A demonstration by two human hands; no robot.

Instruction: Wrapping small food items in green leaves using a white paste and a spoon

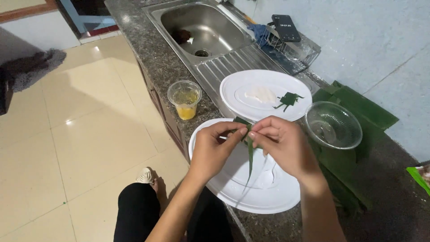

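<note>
Left hand (211,150) and right hand (282,145) both pinch a folded green leaf strip (249,150) over the near white plate (268,197), fingertips meeting to keep the fold tight, its tail hanging toward 6 o'clock; finished leaf piece (289,99) on far plate (237,89) at 12.

Counter (394,197) looks like dark speckled polished stone, sink (197,27) is brushed steel, kinda dull shine. Plates (268,197) are glossy white plastic, bowl (333,124) and cup (184,98) clear plastic. Leaf strip (249,157) is smooth, waxy green.
</note>
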